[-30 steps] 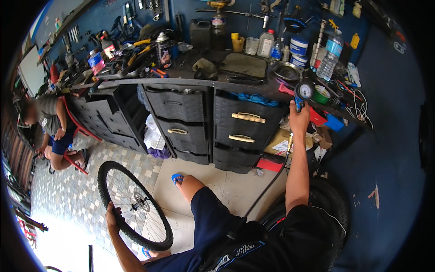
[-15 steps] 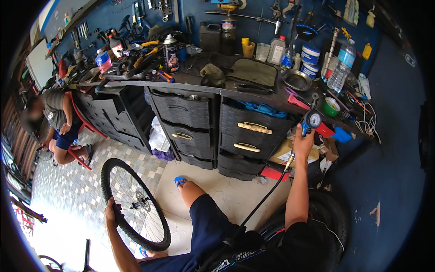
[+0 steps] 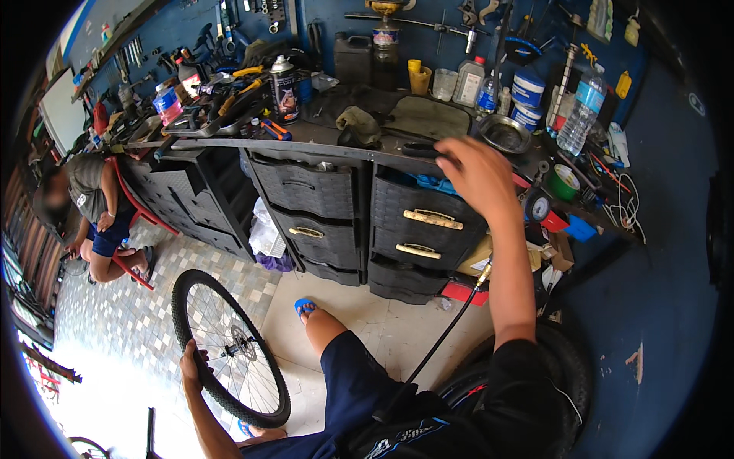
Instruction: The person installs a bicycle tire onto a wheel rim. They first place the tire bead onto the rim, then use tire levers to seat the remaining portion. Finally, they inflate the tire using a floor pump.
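- Gripping the black rubber tyre of a spoked bicycle wheel (image 3: 229,348), the left hand (image 3: 193,366) has its fingers wrapped shut over the rim's lower left edge; the wheel stands upright on the pale tiled floor (image 3: 138,321), just left of the person's knee.
- Right hand (image 3: 480,172) is raised in front of the long cluttered worktop (image 3: 306,138), fingers loosely spread and apart, closed on nothing that shows.
- Just right of that forearm, a round pressure gauge (image 3: 539,208) sits at the worktop's front edge, and a thin black air hose with a brass end fitting (image 3: 447,329) slants from the lap up toward it.
- Dark plastic drawer units with cream handles (image 3: 424,229) stand under the worktop edge.
- Between the drawers and the wheel lies a strip of open floor, crossed only by a foot in a blue sandal (image 3: 306,307).
- Black tyre (image 3: 566,367) lies close behind the right elbow.
- Another person sits on a red chair (image 3: 134,210) well apart at far left.
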A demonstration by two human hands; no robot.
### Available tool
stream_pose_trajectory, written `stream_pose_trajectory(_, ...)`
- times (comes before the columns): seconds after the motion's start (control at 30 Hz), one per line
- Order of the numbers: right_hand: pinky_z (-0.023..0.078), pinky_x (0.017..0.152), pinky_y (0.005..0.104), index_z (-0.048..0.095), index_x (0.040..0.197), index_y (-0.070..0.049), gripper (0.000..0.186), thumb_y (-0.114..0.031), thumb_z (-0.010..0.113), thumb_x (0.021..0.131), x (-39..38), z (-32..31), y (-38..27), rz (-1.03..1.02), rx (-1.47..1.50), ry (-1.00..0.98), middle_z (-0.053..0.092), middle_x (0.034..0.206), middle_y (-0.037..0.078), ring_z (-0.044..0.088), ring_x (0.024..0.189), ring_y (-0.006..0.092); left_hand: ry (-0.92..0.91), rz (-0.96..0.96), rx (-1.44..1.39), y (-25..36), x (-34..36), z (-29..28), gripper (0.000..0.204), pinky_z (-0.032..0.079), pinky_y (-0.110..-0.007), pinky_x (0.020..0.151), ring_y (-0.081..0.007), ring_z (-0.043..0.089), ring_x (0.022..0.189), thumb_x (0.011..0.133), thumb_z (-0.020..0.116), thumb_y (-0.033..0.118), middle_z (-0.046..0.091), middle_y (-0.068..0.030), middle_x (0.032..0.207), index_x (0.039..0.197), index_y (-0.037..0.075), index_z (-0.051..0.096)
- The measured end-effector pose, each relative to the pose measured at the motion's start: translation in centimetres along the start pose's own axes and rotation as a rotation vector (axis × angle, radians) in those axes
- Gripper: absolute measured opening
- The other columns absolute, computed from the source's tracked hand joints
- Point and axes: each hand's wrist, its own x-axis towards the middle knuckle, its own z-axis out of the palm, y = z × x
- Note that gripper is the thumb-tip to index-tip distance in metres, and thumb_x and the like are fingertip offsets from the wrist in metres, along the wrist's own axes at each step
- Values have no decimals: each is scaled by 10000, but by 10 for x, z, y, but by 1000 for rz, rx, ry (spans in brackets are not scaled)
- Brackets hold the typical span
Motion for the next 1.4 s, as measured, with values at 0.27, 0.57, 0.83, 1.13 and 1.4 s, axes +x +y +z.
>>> stream_pose_trajectory(0.27, 540, 886, 416, 726, 1140, -38, 464, -320, 800, 780, 119, 62, 82, 32, -32, -693, 736, 1096, 172, 692, 1033, 327, -34, 0, -20, -9, 3, -5, 736, 530, -362, 506, -222, 610, 579, 841, 651, 685, 622, -103, 784, 1040, -23, 632)
stream_pose_trajectory(0.57, 553, 847, 414, 752, 1030, -30, 418, -330, 821, 748, 146, 42, 95, 160, -319, -707, 751, 1031, 168, 715, 1003, 316, -26, 16, -14, -10, 10, -11, 747, 503, -344, 495, -207, 575, 522, 812, 659, 729, 596, -75, 694, 934, -8, 663)
stream_pose_trajectory(0.83, 551, 790, 411, 788, 911, -121, 156, -206, 786, 781, 123, 66, 65, 84, -124, -772, 768, 939, 117, 724, 951, 296, -33, -1, 15, -6, 3, -8, 800, 550, -355, 535, -218, 620, 611, 831, 650, 703, 619, -114, 790, 1019, -75, 660)
stream_pose_trajectory(1.13, 549, 752, 419, 693, 921, -37, 217, -198, 715, 778, 112, 61, 30, -20, -58, -485, 739, 907, 159, 720, 871, 336, -9, 8, -30, -17, -23, -10, 678, 482, -314, 487, -162, 550, 496, 889, 655, 636, 598, -52, 666, 921, -39, 704)
stream_pose_trajectory(1.4, 540, 726, 276, 679, 980, -2, 102, -72, 699, 908, 32, 123, -213, -407, 1039, -525, 699, 832, 36, 646, 765, 92, 67, 10, 53, -48, -47, -30, 836, 485, -337, 536, -181, 572, 563, 914, 503, 782, 616, -68, 725, 948, -19, 738)
